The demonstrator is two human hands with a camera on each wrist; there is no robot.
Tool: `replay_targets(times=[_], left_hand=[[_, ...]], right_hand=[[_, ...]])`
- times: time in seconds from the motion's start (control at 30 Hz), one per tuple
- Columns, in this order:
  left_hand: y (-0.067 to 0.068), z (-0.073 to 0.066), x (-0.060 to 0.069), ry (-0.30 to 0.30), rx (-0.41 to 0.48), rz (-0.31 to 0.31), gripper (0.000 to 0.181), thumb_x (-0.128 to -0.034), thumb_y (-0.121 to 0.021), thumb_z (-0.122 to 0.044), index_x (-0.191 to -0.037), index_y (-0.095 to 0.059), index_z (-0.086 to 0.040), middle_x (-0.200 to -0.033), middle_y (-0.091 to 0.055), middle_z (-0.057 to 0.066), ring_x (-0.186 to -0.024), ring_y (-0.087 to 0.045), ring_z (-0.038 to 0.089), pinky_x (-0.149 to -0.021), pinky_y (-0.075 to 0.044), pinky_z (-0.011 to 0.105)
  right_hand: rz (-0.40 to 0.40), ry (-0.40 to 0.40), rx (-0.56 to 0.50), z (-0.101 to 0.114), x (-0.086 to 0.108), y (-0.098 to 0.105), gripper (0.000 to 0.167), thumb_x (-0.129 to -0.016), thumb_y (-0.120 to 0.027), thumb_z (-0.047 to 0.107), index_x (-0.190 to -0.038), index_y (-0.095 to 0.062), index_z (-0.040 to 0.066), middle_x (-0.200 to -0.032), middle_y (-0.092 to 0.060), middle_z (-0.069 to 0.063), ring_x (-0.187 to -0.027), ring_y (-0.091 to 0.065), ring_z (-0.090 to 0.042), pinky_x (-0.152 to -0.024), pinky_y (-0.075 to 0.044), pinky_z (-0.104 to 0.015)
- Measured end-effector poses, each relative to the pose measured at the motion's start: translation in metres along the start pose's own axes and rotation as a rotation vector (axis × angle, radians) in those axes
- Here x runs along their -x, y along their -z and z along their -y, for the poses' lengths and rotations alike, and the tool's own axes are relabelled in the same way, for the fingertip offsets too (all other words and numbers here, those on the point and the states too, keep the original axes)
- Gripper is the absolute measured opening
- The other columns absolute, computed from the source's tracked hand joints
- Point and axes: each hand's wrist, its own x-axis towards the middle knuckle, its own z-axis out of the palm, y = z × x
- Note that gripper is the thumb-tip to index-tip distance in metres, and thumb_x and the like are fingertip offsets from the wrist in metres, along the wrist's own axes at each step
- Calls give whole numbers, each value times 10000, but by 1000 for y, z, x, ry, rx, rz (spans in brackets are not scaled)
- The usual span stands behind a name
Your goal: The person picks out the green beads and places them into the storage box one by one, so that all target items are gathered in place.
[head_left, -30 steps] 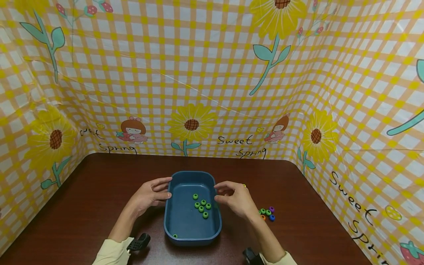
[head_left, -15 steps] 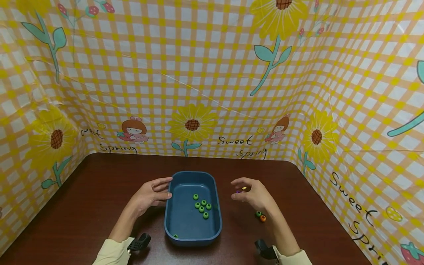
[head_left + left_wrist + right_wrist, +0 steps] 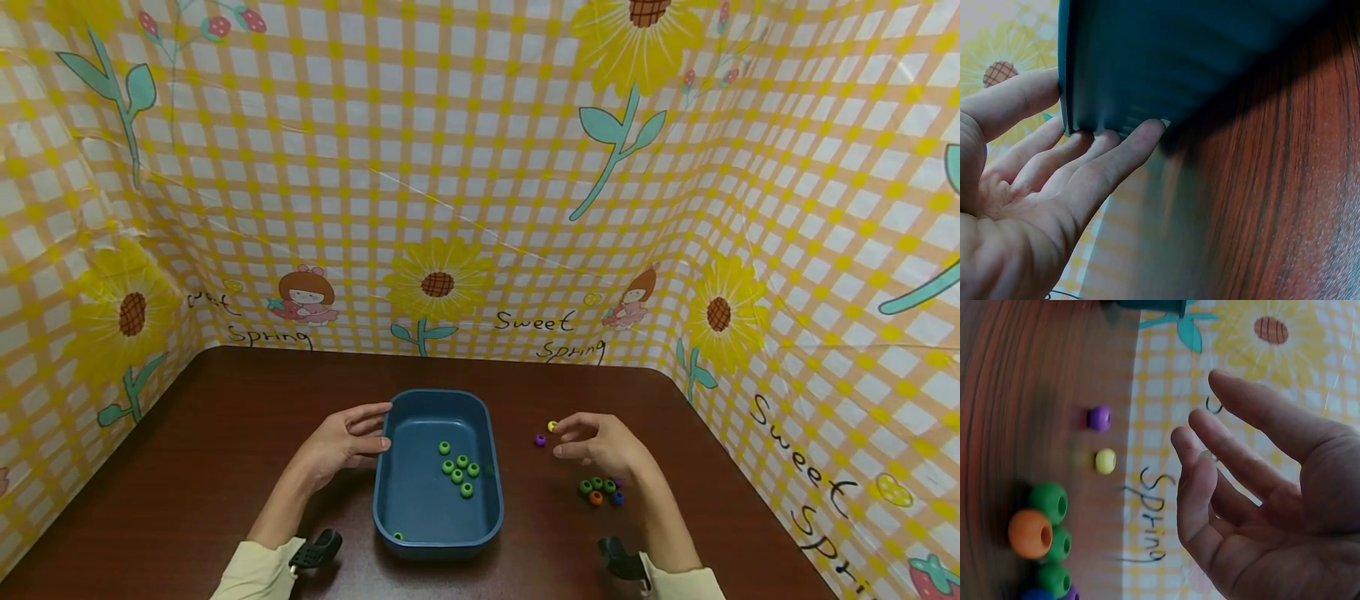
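Note:
A blue rectangular plastic box [image 3: 438,540] stands on the table with several green beads [image 3: 457,476] inside, one of them near its front left corner. My left hand [image 3: 341,442] touches the box's left side with fairly straight fingers; in the left wrist view the fingertips [image 3: 1147,132] rest along its outer wall. To the right of the box, my right hand [image 3: 603,446] hovers over the table with loosely bent fingers and holds nothing. Nearest to its fingertips are a yellow bead [image 3: 552,426] and a purple bead [image 3: 540,440].
A cluster of green beads [image 3: 597,483], an orange bead [image 3: 596,498], a blue bead [image 3: 618,498] and another purple bead lies below the right hand. The dark wooden table [image 3: 285,375] is walled by a checked sunflower cloth [image 3: 465,183].
My right hand has left the box's right rim and moved right, uncovering the yellow and purple beads. The left hand stays against the box, and the beads inside look unmoved.

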Motion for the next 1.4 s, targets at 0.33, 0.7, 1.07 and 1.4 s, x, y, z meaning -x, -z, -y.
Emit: replay_targets(times=[0.33,0.7,1.07,1.4], left_hand=[[-1,0,-1,0,-9,-7,645,-944,-684,-17,-1528,-410,5,-1539,-439,277,-1394,-477,444,-899,-597,466],[0,0,0,1,-31,-9,645,-944,-696,-45,-1527,-422,-13,-1545,-439,263,-1411,-457,441,-916,-590,467],[-1,3,-1,20,-39,-36,631,-933,-710,-48,-1512,-458,-35,-1527,-476,240,-1404,-473,429,-917,-590,464],[-1,2,-1,18,-27,-41,617,-942,-689,-27,-1513,-456,-35,-1525,-480,239,-1402,-475,431,-910,-591,468]], right_hand=[[88,-45,5,-22,0,15,410,-869,-797,180,-1207,-678,-19,-1069,-699,-118,-856,-663,-253,-712,-563,-403],[156,-55,36,-41,0,23,344,-881,-770,132,-1166,-686,-41,-1088,-708,-184,-839,-654,-223,-710,-552,-398],[222,-93,27,-49,-2,22,311,-849,-758,80,-1132,-711,-39,-988,-747,-114,-826,-650,-183,-678,-512,-355],[213,-137,79,-48,-4,16,282,-758,-798,34,-1035,-760,-1,-938,-670,-70,-742,-497,-175,-590,-393,-298]])
